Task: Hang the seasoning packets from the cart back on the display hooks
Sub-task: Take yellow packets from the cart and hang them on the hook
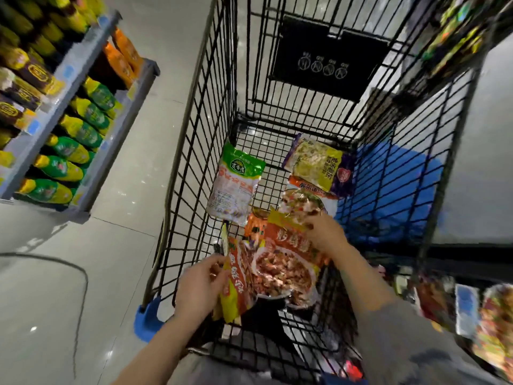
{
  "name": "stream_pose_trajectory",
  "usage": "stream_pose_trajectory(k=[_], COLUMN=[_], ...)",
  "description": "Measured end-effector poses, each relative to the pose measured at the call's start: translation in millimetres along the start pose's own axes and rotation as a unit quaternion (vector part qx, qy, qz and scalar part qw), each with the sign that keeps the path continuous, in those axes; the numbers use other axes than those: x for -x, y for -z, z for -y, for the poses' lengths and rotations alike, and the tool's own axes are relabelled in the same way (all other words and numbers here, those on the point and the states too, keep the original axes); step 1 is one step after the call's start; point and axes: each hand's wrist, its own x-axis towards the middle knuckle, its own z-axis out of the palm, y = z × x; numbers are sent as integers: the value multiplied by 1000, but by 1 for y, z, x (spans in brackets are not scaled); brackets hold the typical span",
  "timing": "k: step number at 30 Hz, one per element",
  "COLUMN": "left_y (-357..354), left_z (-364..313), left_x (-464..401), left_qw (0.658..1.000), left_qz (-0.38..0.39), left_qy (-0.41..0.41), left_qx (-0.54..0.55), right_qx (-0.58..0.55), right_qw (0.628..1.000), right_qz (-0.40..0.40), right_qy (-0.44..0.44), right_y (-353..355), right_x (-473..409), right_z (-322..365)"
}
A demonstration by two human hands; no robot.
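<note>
1. Both forearms reach in from the bottom of the frame into the black wire cart [194,151], which fills the middle.
2. Low and left of centre, the left hand [201,287] has its fingers curled round the edge of a bunch of red-and-yellow seasoning packets [236,284], thumb on the near side, holding them upright against the cart's near left wall.
3. Just right of centre, the right hand [326,234] pinches the yellow top strip of a large red packet [283,268] showing a diced dish; fingertips and thumb close on that strip, the other fingers bent.
4. Further up in the cart lie a green-topped pale packet [236,187] leaning on the left wall, a yellow-and-purple packet [319,165] toward the upper right of the floor, and an orange-edged packet [305,198] beneath it.
5. At upper left, a shelf [69,87] carries green-and-yellow bags.
6. At the lower right edge, blurred hanging packets [494,323] show on a display.
</note>
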Motion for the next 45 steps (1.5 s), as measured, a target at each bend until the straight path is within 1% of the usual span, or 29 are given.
stream_pose_trajectory(k=[3, 6, 11, 13, 15, 17, 18, 20, 23, 25, 27, 29, 31, 35, 38, 42, 45], left_y=[4, 11, 33, 48, 63, 77, 84, 96, 109, 114, 119, 122, 121, 111, 104, 86, 74], left_z=[-3, -6, -22, -38, -56, -76, -87, -109, -149, -178, -206, -230, -251, -287, -310, -331, -338], left_x=[5, 12, 21, 26, 32, 40, 44, 51, 68, 89, 118, 151, 178, 229, 279, 343, 395], left_qw=[999, 996, 980, 961, 927, 896, 870, 802, 721, 665, 610, 570, 543, 508, 479, 442, 400], left_qz=[1, 27, 36, 38, 28, 5, -16, -50, -76, -125, -164, -183, -181, -134, -113, -74, -61], left_qy=[-39, -82, -185, -261, -348, -408, -453, -546, -625, -682, -738, -777, -807, -848, -870, -893, -910], left_qx=[1, 0, -67, -88, -135, -176, -194, -239, -289, -279, -235, -192, -147, -73, -16, 43, 91], right_qx=[6, -44, -127, -143, -143, -129, -125, -114, -42, 29, 82, 102, 104, 130, 142, 150, 160], right_qw=[999, 994, 971, 958, 939, 914, 898, 866, 822, 776, 724, 683, 662, 617, 575, 537, 513], right_qz=[-26, -56, -172, -218, -278, -345, -378, -439, -503, -547, -598, -633, -646, -670, -684, -688, -689], right_qy=[-34, -79, -108, -122, -142, -172, -187, -211, -264, -313, -334, -349, -366, -393, -427, -464, -487], right_y=[-1, 4, 19, 27, 41, 55, 63, 79, 98, 106, 111, 111, 109, 95, 82, 59, 43], right_x=[51, 97, 166, 192, 221, 252, 270, 309, 370, 410, 450, 490, 529, 608, 671, 753, 804], right_z=[1, 15, 48, 63, 77, 87, 91, 98, 104, 106, 109, 111, 113, 117, 124, 138, 151])
